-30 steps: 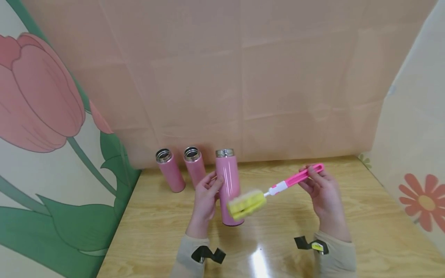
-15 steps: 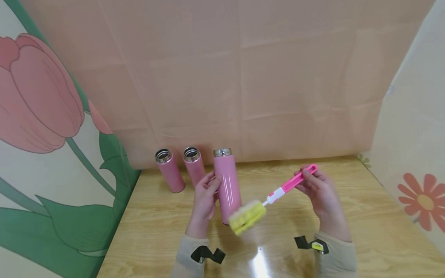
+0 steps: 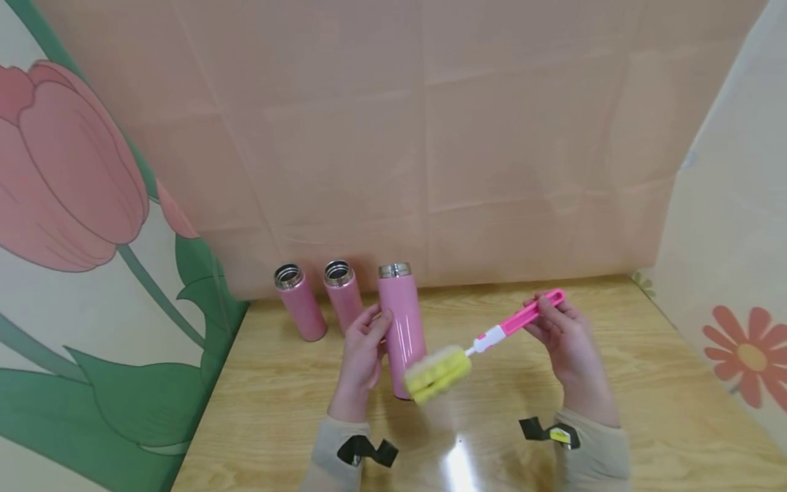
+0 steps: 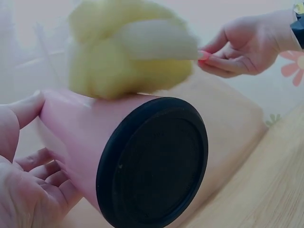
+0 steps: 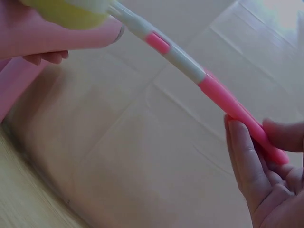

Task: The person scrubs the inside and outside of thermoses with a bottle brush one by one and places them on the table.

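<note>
My left hand (image 3: 364, 359) grips a tall pink thermos bottle (image 3: 401, 321) by its side, thumb toward me. The bottle has a bare steel neck at the top and a black base (image 4: 154, 164), which faces the left wrist camera. In my right hand (image 3: 568, 342) is a sponge bottle brush, its pink handle (image 3: 522, 316) pinched between thumb and fingers near the looped end. The brush's yellow sponge head (image 3: 438, 374) overlaps the lower side of the bottle in the head view and looks blurred. From the left wrist, the sponge lies right at the bottle's wall, above the base.
Two more pink bottles, one at the far left (image 3: 302, 307) and one beside it (image 3: 344, 294), stand on the wooden table (image 3: 277, 403) with their mouths uncovered. A peach sheet (image 3: 492, 171) hangs behind the table. Painted walls flank both sides.
The sponge head has dipped toward me along the bottle's lower side, then come partway back up. The bottle has shifted slightly left, and both hands keep their hold.
</note>
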The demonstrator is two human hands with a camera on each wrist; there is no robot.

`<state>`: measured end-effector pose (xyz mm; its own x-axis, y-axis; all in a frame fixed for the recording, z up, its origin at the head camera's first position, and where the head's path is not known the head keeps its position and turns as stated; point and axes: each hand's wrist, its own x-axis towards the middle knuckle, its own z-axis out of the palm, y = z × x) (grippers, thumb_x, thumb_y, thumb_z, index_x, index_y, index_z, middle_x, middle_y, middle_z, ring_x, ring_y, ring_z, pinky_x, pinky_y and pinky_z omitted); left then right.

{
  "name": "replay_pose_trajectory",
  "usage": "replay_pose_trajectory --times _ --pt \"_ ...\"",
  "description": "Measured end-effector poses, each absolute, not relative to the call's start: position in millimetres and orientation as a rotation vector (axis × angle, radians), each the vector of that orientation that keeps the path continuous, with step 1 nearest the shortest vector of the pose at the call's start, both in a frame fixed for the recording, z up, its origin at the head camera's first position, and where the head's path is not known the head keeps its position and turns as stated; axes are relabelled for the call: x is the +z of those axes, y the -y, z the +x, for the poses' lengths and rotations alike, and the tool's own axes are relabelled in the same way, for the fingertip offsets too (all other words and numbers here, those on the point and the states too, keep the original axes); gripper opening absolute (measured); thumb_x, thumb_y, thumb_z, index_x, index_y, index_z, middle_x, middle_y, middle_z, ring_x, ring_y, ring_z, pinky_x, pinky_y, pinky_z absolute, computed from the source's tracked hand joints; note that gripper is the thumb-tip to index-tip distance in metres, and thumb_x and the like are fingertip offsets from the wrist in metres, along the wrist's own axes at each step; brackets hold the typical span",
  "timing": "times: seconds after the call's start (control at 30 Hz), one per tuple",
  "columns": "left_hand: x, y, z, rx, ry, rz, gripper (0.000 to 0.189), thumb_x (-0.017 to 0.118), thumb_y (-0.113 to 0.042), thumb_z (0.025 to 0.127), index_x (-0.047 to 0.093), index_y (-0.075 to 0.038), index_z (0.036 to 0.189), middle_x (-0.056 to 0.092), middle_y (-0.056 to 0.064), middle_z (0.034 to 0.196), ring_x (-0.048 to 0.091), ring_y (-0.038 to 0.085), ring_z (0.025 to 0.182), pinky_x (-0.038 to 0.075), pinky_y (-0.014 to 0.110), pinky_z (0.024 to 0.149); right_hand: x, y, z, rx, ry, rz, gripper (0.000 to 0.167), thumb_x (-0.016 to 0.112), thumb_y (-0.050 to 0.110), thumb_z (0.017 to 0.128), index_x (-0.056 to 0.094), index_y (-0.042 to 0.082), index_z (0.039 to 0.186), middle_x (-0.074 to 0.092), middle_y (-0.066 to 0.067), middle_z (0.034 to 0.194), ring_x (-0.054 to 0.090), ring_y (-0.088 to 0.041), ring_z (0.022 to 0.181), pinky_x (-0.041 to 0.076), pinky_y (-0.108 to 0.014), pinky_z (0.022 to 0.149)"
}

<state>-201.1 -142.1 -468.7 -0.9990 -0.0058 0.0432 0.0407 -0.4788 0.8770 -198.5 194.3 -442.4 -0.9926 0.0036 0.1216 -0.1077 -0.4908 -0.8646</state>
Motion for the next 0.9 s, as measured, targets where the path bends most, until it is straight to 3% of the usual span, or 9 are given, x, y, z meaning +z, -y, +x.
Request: replay_pose_trajectory --times 0.1,0.23,0.43,0.7,0.9 --pt "-469.3 141.4 -200.3 -2.686 1.626 -0.091 0.04 0.064 -0.015 0.109 0.059 0.006 0.142 0.076 0.003 0.104 0.071 0.016 0.091 0.061 0.03 0.079 -443.3 -194.8 -199.1 2.707 1.345 0.079 0.014 0.058 0.011 0.111 0.07 0.004 0.111 0.076 -0.006 0.106 0.075 -0.017 0.093 0.062 -0.03 0.089" --pt "-469.7 140.3 -199.4 -2.695 1.68 -0.167 0.045 0.059 -0.016 0.111 0.052 0.006 0.149 0.076 0.004 0.113 0.07 0.017 0.101 0.059 0.032 0.09 -442.9 -195.6 -200.0 2.792 0.989 -0.029 0.012 0.06 0.008 0.109 0.068 -0.001 0.111 0.074 -0.012 0.107 0.074 -0.023 0.094 0.063 -0.033 0.089" --pt "-469.6 139.9 -197.7 -2.66 1.786 -0.288 0.053 0.058 -0.021 0.112 0.044 0.0 0.16 0.066 0.014 0.144 0.064 0.023 0.128 0.049 0.042 0.113 -438.6 -191.5 -200.1 2.823 0.684 -0.138 0.013 0.064 0.005 0.106 0.065 -0.003 0.116 0.072 -0.015 0.109 0.074 -0.028 0.094 0.063 -0.036 0.091" --pt "-471.8 136.2 -195.1 -2.688 1.786 -0.298 0.052 0.048 -0.022 0.116 0.042 0.005 0.159 0.057 0.014 0.148 0.062 0.019 0.123 0.052 0.037 0.106 -435.9 -179.7 -199.9 2.792 0.535 -0.226 0.019 0.066 0.007 0.104 0.062 0.0 0.121 0.07 -0.013 0.114 0.071 -0.027 0.095 0.062 -0.035 0.092" --pt "-471.3 135.5 -196.3 -2.685 1.766 -0.255 0.056 0.048 -0.025 0.116 0.035 0.0 0.165 0.05 0.018 0.159 0.063 0.018 0.124 0.053 0.032 0.105 -435.7 -172.2 -201.3 2.726 0.591 -0.249 0.022 0.068 0.01 0.104 0.06 0.0 0.122 0.068 -0.013 0.116 0.071 -0.025 0.093 0.063 -0.034 0.089"
